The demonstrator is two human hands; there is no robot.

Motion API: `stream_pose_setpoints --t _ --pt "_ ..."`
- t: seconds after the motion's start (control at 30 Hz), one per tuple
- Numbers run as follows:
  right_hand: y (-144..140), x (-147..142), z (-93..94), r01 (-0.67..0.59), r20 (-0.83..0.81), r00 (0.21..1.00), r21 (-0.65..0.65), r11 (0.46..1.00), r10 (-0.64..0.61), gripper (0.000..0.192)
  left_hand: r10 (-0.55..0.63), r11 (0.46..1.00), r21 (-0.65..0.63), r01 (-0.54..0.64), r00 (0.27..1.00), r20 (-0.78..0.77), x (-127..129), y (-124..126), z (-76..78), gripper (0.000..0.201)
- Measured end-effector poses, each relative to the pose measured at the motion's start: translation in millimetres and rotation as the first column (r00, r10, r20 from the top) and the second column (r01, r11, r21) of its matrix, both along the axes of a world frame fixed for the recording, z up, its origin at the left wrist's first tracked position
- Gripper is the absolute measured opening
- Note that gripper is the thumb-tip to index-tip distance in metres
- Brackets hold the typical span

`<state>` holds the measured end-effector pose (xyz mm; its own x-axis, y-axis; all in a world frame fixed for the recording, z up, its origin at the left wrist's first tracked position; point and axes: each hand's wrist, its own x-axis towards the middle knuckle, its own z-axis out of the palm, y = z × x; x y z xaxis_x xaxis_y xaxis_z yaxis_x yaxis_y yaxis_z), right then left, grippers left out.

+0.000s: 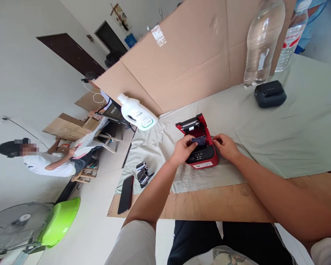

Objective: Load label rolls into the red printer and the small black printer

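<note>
Readable text is thin: white label on the front edge of the red printer, print too small to read. White jug has a green-ringed label, wording illegible. Far clear bottle carries red lettering, unreadable; nearer bottle has only a plain white patch. Partial "PROJ" on a dark shirt in the background.

Printer sits mid-table on the pale green cloth, lid tipped open toward the cardboard wall. Left hand pinches a small dark roll over the open bay, thumb and fingers closed on it. Right hand rests against the printer's right side, fingers curled, holding nothing

Black printer near the bottles. Spare dark rolls and black phone near the table's left edge
</note>
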<state>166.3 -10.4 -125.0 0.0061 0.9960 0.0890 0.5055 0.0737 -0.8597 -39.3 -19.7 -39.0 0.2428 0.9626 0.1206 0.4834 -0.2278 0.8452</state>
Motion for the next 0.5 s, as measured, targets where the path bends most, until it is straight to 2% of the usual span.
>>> stream_pose_setpoints --t 0.1,0.2,0.3,0.33,0.4,0.5 --pt "0.2 -0.7 1.4 -0.007 0.005 1.000 -0.003 1.000 0.007 0.015 -0.059 0.997 0.031 0.068 0.970 -0.234 -3.0 8.4 7.0 0.025" --pt "0.9 -0.8 1.2 -0.003 0.015 1.000 0.003 1.000 0.003 0.016 -0.130 0.983 0.057 0.172 0.890 -0.436 -1.6 17.8 17.3 0.034" --pt "1.6 -0.1 -0.1 -0.003 0.017 1.000 0.026 1.000 0.002 0.016 -0.140 0.971 0.086 0.221 0.827 -0.545 1.6 22.6 22.9 0.020" --pt "1.8 0.2 -0.7 -0.007 0.019 1.000 0.029 1.000 0.007 0.017 -0.131 0.972 0.093 0.214 0.831 -0.540 2.0 22.4 23.3 0.013" --pt "2.1 0.7 -1.8 -0.015 0.024 1.000 0.028 1.000 0.014 0.017 -0.091 0.982 0.110 0.155 0.891 -0.444 0.8 19.7 23.1 0.003" --pt "2.4 1.0 -3.1 -0.016 0.021 1.000 0.027 1.000 0.015 0.017 0.031 0.995 0.102 -0.017 0.991 -0.131 -5.7 12.1 24.3 0.017"
